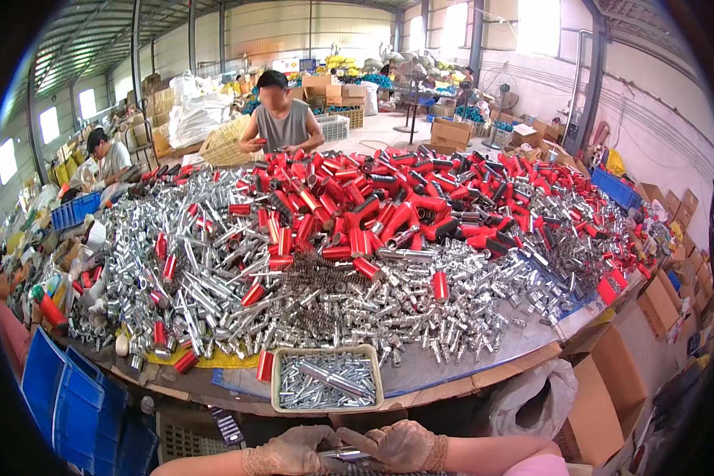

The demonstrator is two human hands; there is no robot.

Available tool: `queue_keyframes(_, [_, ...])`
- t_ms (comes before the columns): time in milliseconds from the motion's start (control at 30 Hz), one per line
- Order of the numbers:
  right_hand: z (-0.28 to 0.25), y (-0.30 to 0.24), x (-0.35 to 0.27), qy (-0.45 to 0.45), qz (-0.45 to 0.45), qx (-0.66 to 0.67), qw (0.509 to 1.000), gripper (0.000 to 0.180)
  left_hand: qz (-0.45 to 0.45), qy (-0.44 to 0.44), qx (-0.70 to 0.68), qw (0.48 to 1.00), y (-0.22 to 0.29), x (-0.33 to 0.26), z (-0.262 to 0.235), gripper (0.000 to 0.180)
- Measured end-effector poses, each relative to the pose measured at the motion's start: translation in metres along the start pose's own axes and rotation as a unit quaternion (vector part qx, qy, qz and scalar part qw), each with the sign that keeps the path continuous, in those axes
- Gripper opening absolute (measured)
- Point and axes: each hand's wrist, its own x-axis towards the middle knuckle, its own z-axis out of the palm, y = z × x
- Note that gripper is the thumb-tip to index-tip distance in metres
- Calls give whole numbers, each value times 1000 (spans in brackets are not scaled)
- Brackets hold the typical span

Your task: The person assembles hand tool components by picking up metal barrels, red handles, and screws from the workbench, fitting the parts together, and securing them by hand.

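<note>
Both my hands wear dusty, light work gloves and meet at the lower edge, below the table front. My left hand (293,451) is closed on a silver metal part (347,454), a short shiny piece partly hidden by the fingers. From the other side my right hand (404,446) grips the same part, its fingers bent over it. Just beyond them, at the table's front edge, a cream plastic tray (274,389) holds many small silver pins or screws. A thicker silver tube (335,379) lies across these pins.
Heaped on the table (484,366) are silver metal fittings (452,317), dark springs (317,285) and red-and-black handles (373,214). Blue crates (71,404) stand at left; a white sack (535,401) and cardboard box (603,404) at right. A co-worker (284,127) works across the table.
</note>
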Motion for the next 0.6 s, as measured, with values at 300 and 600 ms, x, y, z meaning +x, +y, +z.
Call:
queue_keyframes(300, [-32, 3, -2, -110, 121, 90, 982, 76, 1, 25, -61, 998, 11, -2, 1, 58])
queue_keyframes(600, [-1, 30, -14, -89, 38, 258, 961, 72, 83, 84, 33, 992, 18, 0, 4, 43])
